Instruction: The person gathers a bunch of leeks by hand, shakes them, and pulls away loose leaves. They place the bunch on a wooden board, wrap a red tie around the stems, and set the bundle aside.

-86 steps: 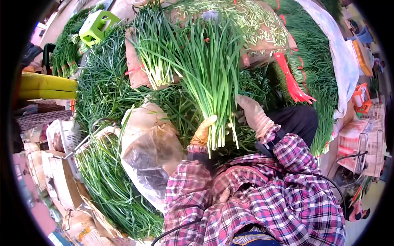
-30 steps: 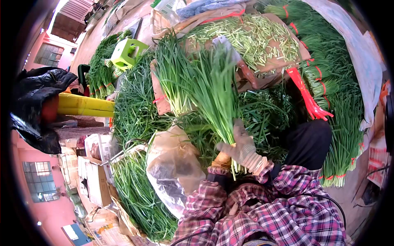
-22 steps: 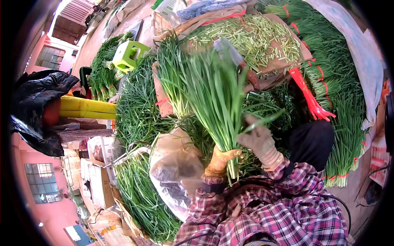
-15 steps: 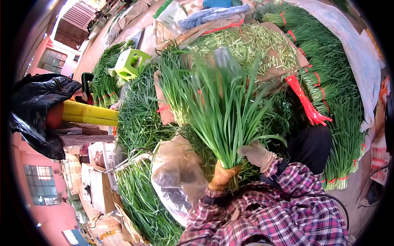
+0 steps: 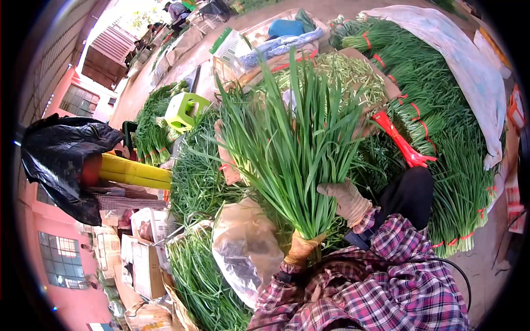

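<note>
My left hand (image 5: 301,248), in an orange-brown glove, is closed round the base of a large bunch of garlic chives (image 5: 292,143). The long green leaves fan upward and away from me. My right hand (image 5: 348,201), in a pale dirty glove, is at the right side of the bunch, fingers stretched out against the lower leaves. Behind the leaves, a board (image 5: 389,88) carries cut pale stem pieces (image 5: 361,77). A bundle of red ties (image 5: 403,140) hangs over its near right edge.
Tied chive bundles (image 5: 441,110) are stacked at the right under a white sheet (image 5: 441,33). Loose chives (image 5: 199,270) and a plastic bag (image 5: 243,243) lie at the left. Farther off are a green stool (image 5: 185,112) and a person in yellow sleeves (image 5: 135,171).
The view has shifted slightly. The chive leaves have spread wider and tilt more to the left. My right hand now reaches against the leaves, while my left keeps its hold.
</note>
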Available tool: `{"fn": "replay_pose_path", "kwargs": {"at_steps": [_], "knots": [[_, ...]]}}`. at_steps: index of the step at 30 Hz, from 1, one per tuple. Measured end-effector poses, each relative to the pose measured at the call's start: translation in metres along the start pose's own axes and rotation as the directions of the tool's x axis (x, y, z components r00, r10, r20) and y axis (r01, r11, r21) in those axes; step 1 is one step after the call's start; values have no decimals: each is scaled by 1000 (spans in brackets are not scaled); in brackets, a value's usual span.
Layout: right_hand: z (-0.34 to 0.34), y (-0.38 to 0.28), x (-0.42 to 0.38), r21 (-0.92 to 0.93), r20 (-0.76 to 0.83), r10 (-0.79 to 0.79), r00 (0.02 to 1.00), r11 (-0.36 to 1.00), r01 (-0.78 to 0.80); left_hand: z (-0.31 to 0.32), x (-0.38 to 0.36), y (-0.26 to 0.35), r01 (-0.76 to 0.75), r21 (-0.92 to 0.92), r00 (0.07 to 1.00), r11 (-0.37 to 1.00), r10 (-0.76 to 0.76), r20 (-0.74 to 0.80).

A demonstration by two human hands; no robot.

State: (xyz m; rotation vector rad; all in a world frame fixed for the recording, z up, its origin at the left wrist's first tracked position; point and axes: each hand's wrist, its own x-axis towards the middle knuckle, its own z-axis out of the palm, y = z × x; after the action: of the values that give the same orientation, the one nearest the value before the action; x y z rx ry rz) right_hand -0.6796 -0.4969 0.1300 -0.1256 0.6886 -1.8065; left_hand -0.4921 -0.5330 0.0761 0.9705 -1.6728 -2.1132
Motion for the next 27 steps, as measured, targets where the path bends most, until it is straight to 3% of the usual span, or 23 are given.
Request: {"fn": "replay_pose_path", "kwargs": {"at_steps": [2, 4, 7, 10, 18, 20, 22, 24, 25, 26, 27], "knots": [[0, -3, -3, 2, -2, -2, 1000, 1000, 2, 1, 0, -3, -42, -73, 999, 996, 41, -6], [2, -6, -6, -10, -12, -12, 1000, 1000, 12, -1, 2, -8, -194, 84, 981, 977, 191, 35], [-1, -5, -7, 40, 13, -2, 1000, 999, 2, 1, 0, -10, -182, 1, 983, 983, 182, -10], [-7, -9, -6, -9, 28, 43, 999, 999, -43, -3, -4, -9, -108, 75, 994, 991, 110, -14], [-11, -7, -6, 56, 110, 37, 993, 998, -43, -3, -2, -16, -208, 147, 973, 967, 220, -69], [-10, -8, -9, 82, 112, 25, 993, 996, -34, -5, -1, -13, -164, 321, 976, 933, 200, -83], [-21, 0, -3, 66, 125, 55, 991, 996, -64, 0, -2, 1, -129, 346, 975, 929, 182, -127], [-21, 0, 0, 136, 127, 37, 991, 989, -54, 1, -2, 4, -139, 483, 968, 864, 221, -117], [-26, 1, 2, 98, 45, 84, 995, 991, -88, -1, 0, 1, -227, 461, 959, 858, 279, -45], [-29, 1, 6, 46, 7, 75, 997, 996, -76, 0, 8, -6, -295, 158, 955, 942, 295, 25], [-19, -7, 2, 35, -9, 48, 999, 998, -48, 2, 7, 15, -42, -164, 986, 986, 68, 153]]}}
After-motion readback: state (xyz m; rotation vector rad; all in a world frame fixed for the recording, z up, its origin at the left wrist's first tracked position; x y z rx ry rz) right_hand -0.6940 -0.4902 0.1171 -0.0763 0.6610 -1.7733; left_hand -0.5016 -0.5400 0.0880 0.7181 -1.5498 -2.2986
